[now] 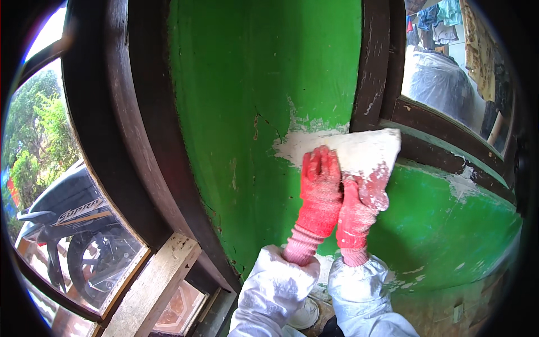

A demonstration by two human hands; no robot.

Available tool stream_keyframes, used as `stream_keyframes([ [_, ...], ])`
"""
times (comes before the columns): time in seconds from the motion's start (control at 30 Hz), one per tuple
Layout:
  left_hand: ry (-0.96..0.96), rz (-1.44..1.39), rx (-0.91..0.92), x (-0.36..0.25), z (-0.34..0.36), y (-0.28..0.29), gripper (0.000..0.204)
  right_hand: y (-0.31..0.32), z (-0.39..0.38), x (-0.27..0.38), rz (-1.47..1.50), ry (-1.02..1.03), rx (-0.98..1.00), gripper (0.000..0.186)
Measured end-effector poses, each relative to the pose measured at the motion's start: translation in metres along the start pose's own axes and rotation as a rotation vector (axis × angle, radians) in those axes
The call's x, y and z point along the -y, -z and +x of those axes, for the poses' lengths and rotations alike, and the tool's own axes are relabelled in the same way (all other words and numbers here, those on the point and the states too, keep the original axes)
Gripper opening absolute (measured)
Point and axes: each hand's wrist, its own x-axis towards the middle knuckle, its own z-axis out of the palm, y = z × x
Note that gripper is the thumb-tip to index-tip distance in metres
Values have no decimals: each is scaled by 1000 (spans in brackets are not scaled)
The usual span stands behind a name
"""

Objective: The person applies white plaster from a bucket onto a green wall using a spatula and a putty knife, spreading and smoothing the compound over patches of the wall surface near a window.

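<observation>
A wide putty knife (368, 147), smeared with white filler and showing red toward its lower end, lies against the green wall (264, 73). My right hand (356, 219), in a red knit glove, is closed around its lower part. Beside it, my left hand (321, 194), gloved the same way, lies with its fingers stretched upward and pressed flat on the left part of the blade. A rough patch of white filler (287, 147) spreads on the wall to the left of the blade. Part of the blade's left edge is hidden by my left fingers.
Dark wooden frames (373, 56) border the wall, with windows on both sides. A motorcycle (78, 224) stands beyond the left pane. A pale wooden beam (160, 281) juts in at lower left. Below my forearms sits a round container (305, 314) with whitish contents.
</observation>
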Motion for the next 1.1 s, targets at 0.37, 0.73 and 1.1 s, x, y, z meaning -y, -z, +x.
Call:
stream_keyframes([
  [0.37, 161, 44, -76, 30, -22, 2, 57, -17, -15, -9, -163, -286, 221, 41],
  [0.73, 210, 75, -85, 17, -23, 18, 44, -17, -31, 0, 308, -191, 60, 45],
  [1.1, -26, 0, -49, 5, -1, 1, 46, -3, -17, -12, -64, -169, -70, 26],
])
